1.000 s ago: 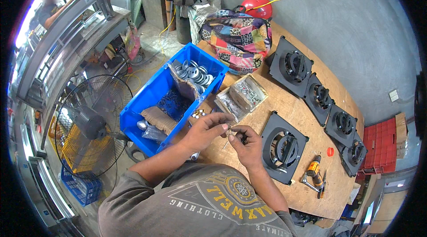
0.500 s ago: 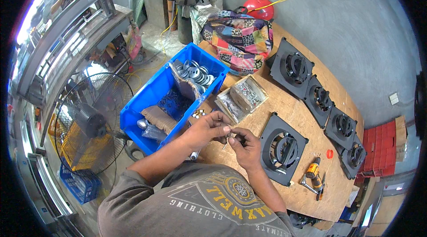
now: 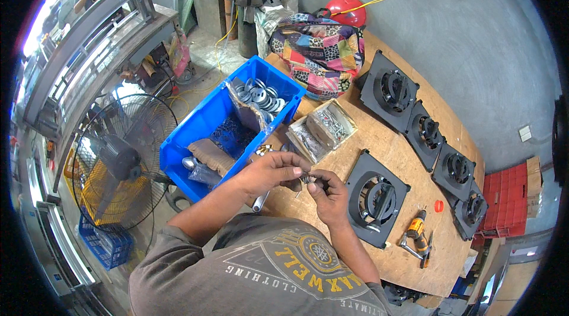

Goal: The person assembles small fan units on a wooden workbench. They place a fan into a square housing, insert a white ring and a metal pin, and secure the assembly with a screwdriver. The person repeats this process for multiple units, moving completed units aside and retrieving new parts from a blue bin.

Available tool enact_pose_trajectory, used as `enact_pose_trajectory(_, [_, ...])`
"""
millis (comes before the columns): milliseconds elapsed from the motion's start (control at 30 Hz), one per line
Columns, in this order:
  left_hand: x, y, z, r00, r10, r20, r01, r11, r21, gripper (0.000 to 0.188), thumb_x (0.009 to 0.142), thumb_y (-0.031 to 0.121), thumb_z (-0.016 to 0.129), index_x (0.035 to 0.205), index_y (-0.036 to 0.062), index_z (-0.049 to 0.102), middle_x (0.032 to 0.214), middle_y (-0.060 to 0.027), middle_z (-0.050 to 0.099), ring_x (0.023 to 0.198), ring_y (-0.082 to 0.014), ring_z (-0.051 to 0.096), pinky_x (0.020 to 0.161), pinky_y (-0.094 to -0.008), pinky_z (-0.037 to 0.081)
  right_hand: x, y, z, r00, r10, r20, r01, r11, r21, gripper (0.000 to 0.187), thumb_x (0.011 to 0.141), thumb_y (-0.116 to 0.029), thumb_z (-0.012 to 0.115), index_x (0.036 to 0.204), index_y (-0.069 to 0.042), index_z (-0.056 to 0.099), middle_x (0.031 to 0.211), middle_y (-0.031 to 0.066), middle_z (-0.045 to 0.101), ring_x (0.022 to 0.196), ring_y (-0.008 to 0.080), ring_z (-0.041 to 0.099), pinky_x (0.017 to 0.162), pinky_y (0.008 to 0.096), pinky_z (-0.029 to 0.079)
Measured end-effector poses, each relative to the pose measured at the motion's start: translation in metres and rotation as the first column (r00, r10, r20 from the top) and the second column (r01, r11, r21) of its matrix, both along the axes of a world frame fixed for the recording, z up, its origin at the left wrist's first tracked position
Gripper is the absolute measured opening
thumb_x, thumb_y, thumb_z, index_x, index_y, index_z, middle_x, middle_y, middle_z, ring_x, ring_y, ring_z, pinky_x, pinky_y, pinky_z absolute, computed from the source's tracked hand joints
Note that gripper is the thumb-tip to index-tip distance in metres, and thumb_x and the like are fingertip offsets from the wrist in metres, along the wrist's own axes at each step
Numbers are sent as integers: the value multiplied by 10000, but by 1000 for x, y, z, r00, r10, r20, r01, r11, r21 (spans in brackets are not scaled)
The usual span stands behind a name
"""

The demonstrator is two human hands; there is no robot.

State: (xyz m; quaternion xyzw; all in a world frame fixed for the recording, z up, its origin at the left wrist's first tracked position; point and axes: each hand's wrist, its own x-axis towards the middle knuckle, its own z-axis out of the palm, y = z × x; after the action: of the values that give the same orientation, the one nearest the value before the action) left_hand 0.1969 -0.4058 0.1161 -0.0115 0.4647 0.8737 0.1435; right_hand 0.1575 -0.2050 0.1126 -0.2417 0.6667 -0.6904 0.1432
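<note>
Over the near edge of the wooden table, my left hand (image 3: 274,172) and my right hand (image 3: 329,198) meet fingertip to fingertip. Pinched between them is a small metal part (image 3: 308,179); its exact kind is too small to tell, and fingers cover much of it. To the right of my right hand lies a black square plate (image 3: 361,212) with a round central fitting. Beyond the hands stands a shallow box of screws (image 3: 335,129). A shiny metal tool handle (image 3: 259,202) shows below my left wrist.
Left of the table's hardware sits a blue bin (image 3: 178,132) with metal discs and small dark parts. A yellow-black power drill (image 3: 416,228) and a red ring (image 3: 439,206) lie right. Several more black plates (image 3: 388,93) line the far edge by a patchwork bag (image 3: 320,49).
Both hands stay together around the small part, with the left fingers shifting slightly across it. In the far left background, a person has changed posture.
</note>
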Motion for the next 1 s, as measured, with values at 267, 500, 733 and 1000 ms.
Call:
enact_pose_trajectory(267, [-1, 4, -7, 999, 20, 42, -21, 1000, 11, 219, 962, 156, 634, 1138, 26, 647, 1005, -43, 668, 836, -133, 635, 757, -294, 533, 3, 0, 1, 1000, 20, 17, -20, 1000, 3, 221, 924, -88, 693, 1127, -20, 636, 764, -44, 542, 696, 44, 459, 626, 214, 391])
enact_pose_trajectory(500, [-4, 6, -9, 998, 31, -47, -38, 986, -165, 158, 963, 203, 659, 998, 49, 641, 890, -19, 646, 785, -125, 621, 709, -271, 519, 0, 2, -4, 999, 27, -18, -26, 999, 25, 229, 930, -114, 694, 1123, -9, 631, 775, -25, 566, 693, 49, 471, 612, 221, 395])
enact_pose_trajectory(733, [-8, 2, -16, 999, -24, 31, 23, 998, 58, 163, 927, 180, 706, 1013, 62, 633, 889, -20, 653, 784, -128, 627, 708, -274, 521, 1, 3, -5, 999, 33, 39, -33, 999, 9, 241, 934, -132, 696, 1121, 2, 623, 803, -18, 590, 719, 49, 491, 634, 218, 406])
enact_pose_trajectory(1000, [-7, 1, -15, 996, -65, 61, 52, 977, 206, 211, 922, 151, 689, 1092, 43, 626, 975, -47, 660, 827, -162, 650, 764, -319, 547, 1, 3, -7, 990, 41, 133, -31, 997, -77, 258, 932, -130, 703, 1147, -15, 621, 892, -21, 612, 760, 47, 504, 681, 212, 422])
